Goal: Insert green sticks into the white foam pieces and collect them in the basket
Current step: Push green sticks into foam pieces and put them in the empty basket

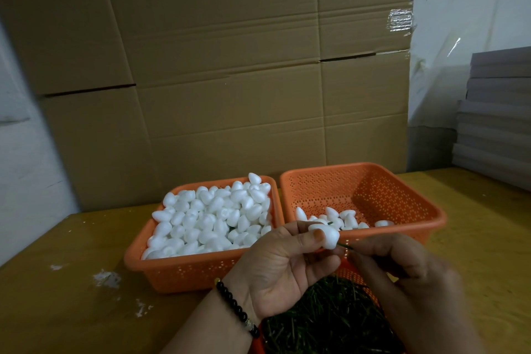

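A white foam piece [324, 236], egg-like with a blunt end, is held in the air above the near rim of the right orange basket [431, 218]. Its long axis runs roughly left to right, and a thin green stick [343, 244] enters its right end, lying along nearly the same line and pointing right and slightly down. The left hand [283, 267] pinches the foam piece between thumb and curled fingers, palm turned up. The right hand [402, 276] pinches the stick's outer end with curled fingertips, just right of the foam.

Behind them the right orange basket holds a few foam pieces [342, 218] with sticks along its near wall. The left orange basket [184, 270], touching it side to side, is heaped with plain foam pieces [212, 218]. Below the hands a third orange container [352, 273] holds a pile of green sticks [324, 322], partly hidden by both wrists. A black bead bracelet [235, 306] circles the left wrist. White foam crumbs [106, 277] lie on the yellow counter [57, 296]; stacked cardboard boxes [218, 66] stand behind.
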The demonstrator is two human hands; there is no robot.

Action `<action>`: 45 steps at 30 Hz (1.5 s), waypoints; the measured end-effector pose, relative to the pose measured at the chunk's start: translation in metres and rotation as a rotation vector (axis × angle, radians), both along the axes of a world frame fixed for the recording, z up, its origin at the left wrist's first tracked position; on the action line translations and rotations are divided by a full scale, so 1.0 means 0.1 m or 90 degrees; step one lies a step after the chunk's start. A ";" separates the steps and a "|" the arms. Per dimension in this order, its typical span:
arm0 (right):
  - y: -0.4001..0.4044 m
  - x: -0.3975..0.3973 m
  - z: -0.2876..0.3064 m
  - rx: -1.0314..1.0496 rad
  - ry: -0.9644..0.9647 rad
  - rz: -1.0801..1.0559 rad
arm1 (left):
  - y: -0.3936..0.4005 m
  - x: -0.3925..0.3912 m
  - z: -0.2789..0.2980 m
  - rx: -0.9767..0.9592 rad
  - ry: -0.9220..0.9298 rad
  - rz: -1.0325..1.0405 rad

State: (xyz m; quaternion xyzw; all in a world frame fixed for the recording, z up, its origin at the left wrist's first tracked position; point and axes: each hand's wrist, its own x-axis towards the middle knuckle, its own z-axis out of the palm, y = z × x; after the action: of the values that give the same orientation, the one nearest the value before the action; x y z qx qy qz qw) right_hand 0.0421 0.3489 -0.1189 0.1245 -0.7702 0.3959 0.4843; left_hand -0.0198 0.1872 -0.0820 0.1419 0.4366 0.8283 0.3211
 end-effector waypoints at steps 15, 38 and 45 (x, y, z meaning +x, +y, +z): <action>-0.02 0.02 0.01 -0.120 -0.063 0.091 | -0.02 -0.04 -0.02 0.014 0.012 0.008; -0.03 0.06 0.10 -0.014 -0.061 0.027 | -0.01 -0.04 -0.08 0.021 -0.012 -0.027; -0.02 0.04 0.08 0.011 -0.049 0.046 | -0.01 -0.04 -0.08 0.006 0.004 -0.022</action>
State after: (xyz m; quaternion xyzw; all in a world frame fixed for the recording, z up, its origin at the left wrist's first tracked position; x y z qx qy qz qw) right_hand 0.0460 0.3473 -0.1114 0.1412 -0.7866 0.4106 0.4390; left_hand -0.0238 0.1859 -0.0900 0.1534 0.4312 0.8242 0.3336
